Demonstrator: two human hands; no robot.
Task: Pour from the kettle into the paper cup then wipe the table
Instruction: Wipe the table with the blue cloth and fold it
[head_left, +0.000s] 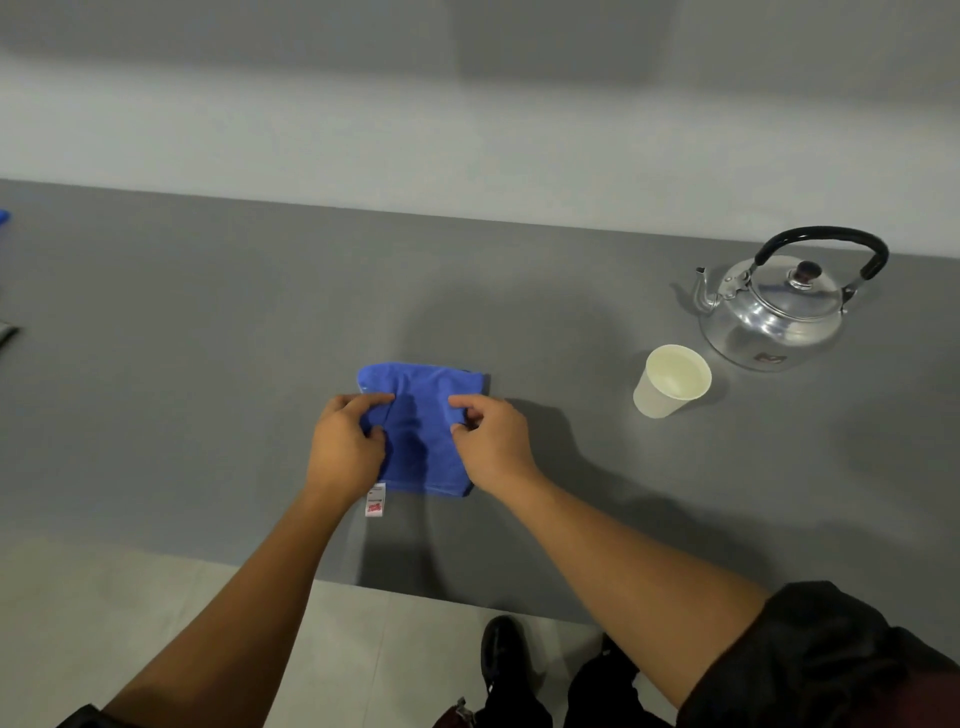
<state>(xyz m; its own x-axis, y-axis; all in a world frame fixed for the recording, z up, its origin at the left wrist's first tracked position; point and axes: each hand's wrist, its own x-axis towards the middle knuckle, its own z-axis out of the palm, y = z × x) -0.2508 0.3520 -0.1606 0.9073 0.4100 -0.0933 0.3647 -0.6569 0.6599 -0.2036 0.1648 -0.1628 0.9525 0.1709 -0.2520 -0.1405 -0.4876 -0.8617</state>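
Observation:
A folded blue cloth (423, 415) with a white label lies on the grey table (208, 364) near its front edge. My left hand (345, 447) pinches the cloth's left side. My right hand (493, 441) pinches its right side between thumb and fingers. A shiny metal kettle (779, 312) with a black handle stands upright at the back right, spout pointing left. A white paper cup (670, 382) stands just in front and to the left of the kettle, with clear liquid visible inside.
A wall runs along the table's far edge. A small blue item (4, 215) and a dark object (6, 332) peek in at the left border. Below the table's front edge are a pale floor and my dark shoe (501, 649).

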